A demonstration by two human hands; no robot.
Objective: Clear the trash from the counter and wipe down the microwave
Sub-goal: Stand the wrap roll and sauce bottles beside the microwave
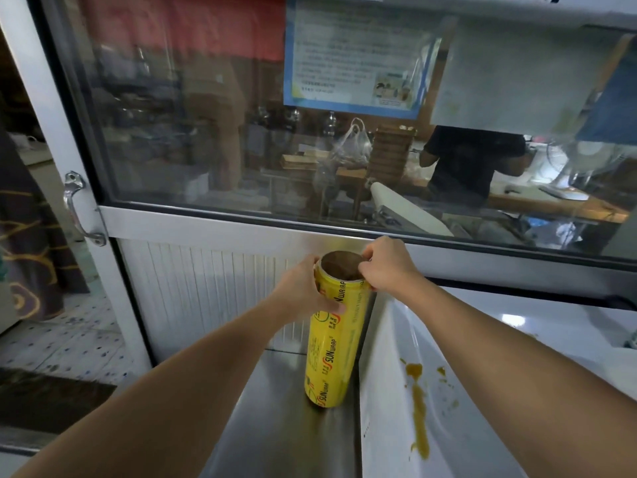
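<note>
While both arms reach forward over the steel counter [275, 408], the biggest thing in play is the white microwave [517, 339] at about four o'clock, its side streaked with a mustard-brown spill [418, 401] that has run downward. Its shell looks hard and slick, so I'd judge a damp cloth will glide over it, though the drips may need rubbing.

Just left of it, dead centre, stands a tall yellow roll of cling film [334, 339], upright on the counter and close against the microwave's side. It looks stiff, fairly heavy for its width and glossy, so likely slippery; a grip around the upper body is where I'd take it.

The left hand [303, 291] wraps the roll's top from nine o'clock, fingers curled round it. The right hand [386, 267] pinches the rim at two o'clock, fingertips hooked at the edge.

The roll's cardboard core is open at the top and appears hollow; I see nothing inside it.
</note>
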